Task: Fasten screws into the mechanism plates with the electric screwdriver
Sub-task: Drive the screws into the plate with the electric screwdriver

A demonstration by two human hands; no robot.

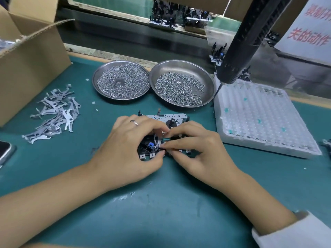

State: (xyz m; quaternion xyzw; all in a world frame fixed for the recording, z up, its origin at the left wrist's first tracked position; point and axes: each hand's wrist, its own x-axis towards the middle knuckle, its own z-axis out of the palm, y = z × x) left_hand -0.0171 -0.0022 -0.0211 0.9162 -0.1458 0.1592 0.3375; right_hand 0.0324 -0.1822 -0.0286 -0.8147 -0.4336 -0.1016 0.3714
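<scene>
Both hands grip mechanism plate (168,120); screwdriver (240,51) hanging.

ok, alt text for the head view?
Both hands pinch small parts on a mechanism plate on a green mat; the electric screwdriver hangs unused above two screw dishes, beside a white foam tray.

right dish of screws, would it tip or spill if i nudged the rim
The right dish looks shallow and wide, so it would probably slide, not tip. Its loose screws would likely shift and rattle. Its rim appears to touch the left dish, which might move too.
</scene>
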